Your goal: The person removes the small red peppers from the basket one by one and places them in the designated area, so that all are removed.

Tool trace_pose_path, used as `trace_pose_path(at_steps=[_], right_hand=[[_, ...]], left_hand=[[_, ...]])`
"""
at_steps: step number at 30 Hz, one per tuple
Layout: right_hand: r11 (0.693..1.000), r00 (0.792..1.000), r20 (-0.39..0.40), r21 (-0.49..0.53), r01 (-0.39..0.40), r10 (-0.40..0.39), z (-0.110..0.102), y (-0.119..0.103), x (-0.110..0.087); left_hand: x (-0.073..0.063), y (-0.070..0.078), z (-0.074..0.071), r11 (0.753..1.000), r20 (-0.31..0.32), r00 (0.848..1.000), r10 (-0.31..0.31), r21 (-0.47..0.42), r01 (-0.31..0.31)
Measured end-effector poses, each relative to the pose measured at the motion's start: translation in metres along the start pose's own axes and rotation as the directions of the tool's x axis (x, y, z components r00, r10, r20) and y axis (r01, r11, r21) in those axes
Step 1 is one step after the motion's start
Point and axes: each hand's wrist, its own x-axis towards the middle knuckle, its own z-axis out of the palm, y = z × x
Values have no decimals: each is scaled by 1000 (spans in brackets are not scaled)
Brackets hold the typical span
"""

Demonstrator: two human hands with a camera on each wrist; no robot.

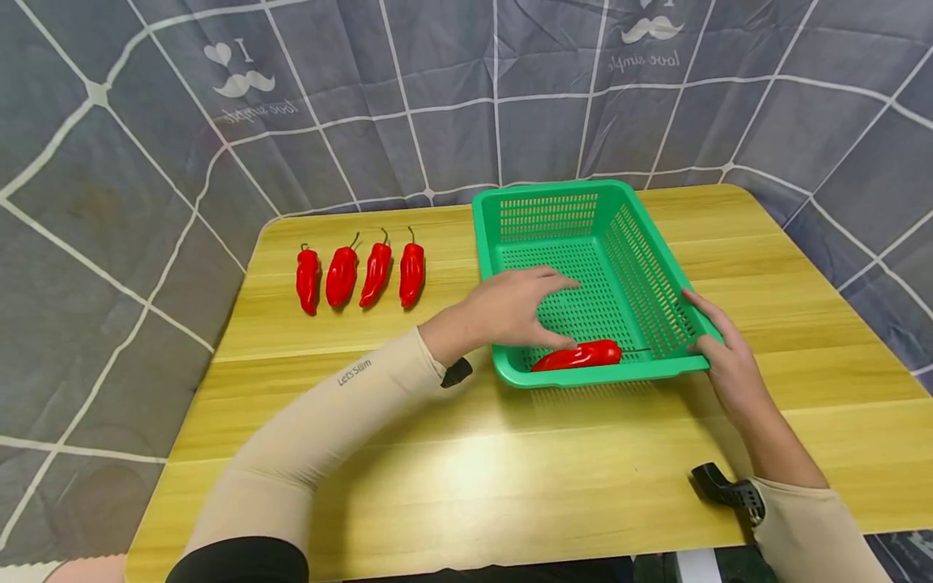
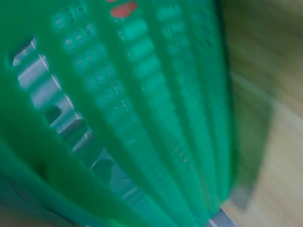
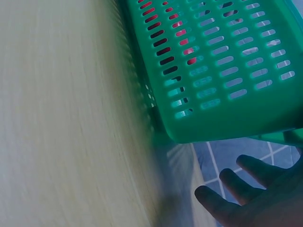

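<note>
A green plastic basket [image 1: 598,376] with slotted walls stands on the table right of centre in the head view. Inside it, along the near wall, lies a glossy red chili pepper [image 1: 590,355] with its stem pointing right. My left hand [image 1: 510,309] reaches over the basket's left side, thumb and fingers spread apart, the thumb tip close over the pepper. At the near right corner my right hand [image 1: 722,344] holds the basket's rim between thumb and fingers. The right wrist view shows several of its fingers [image 3: 241,187] extended beside the basket's outer wall.
Several red peppers [image 1: 378,275] lie in a row on the left of the wooden table [image 1: 437,486], stems away from me. A grey curtain [image 1: 437,73] with white lines hangs behind and along both sides of the table.
</note>
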Motion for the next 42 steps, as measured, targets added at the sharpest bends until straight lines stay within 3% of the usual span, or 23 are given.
trace_pose_path(at_steps=[12,20,26,33,37,42], right_hand=[[1000,1000,-3,29,-4,4,1,0,-1],[999,1000,-3,35,-8,8,2,-1,0],[997,1000,-6,73,-8,9,2,-2,0],[995,1000,-9,99,1,0,2,0,-2],[991,1000,4,137,5,-5,2,0,-2],[989,1000,9,151,12,-13,3,0,-1]], left_hand=[[15,27,20,996,184,983,13,89,-30],[19,29,26,996,286,957,-34,87,10],[24,28,27,999,357,933,-38,43,24],[27,29,31,1000,409,912,-7,18,0],[26,29,31,999,429,903,-20,32,7],[25,27,30,1000,411,911,-24,3,25]])
